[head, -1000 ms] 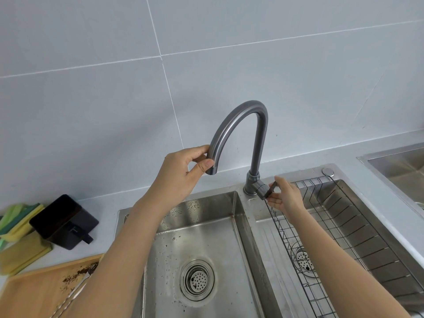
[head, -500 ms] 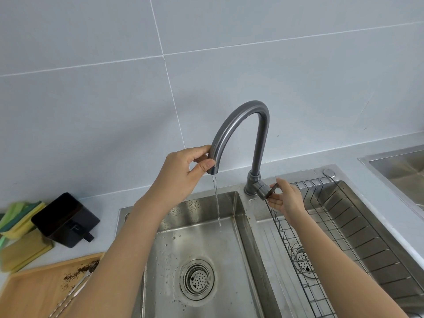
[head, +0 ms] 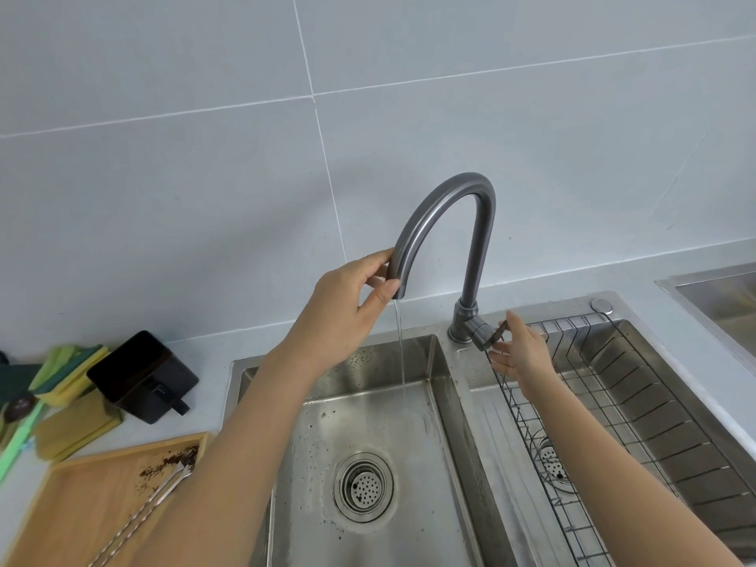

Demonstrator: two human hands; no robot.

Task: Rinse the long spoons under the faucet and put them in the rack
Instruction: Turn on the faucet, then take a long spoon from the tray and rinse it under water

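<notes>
The grey curved faucet [head: 470,206] stands between two sink basins. My left hand [head: 347,308] grips its spout end with thumb and fingers. My right hand [head: 519,349] pinches the small dark faucet handle [head: 497,335] at the base. A thin stream of water [head: 400,345] falls into the left basin [head: 409,403]. Long metal spoons [head: 151,497] with dark residue lie on a wooden tray [head: 82,497] at lower left. The black wire rack [head: 605,394] sits in the right basin.
A black box [head: 143,376] and yellow-green sponges [head: 65,374] lie on the counter left of the sink. The drain strainer [head: 363,486] is in the left basin. Another steel basin [head: 724,300] is at the far right edge. Tiled wall behind.
Water started running from the spout while my right hand kept hold of the handle. My left hand stays on the spout end. The view shifted slightly.
</notes>
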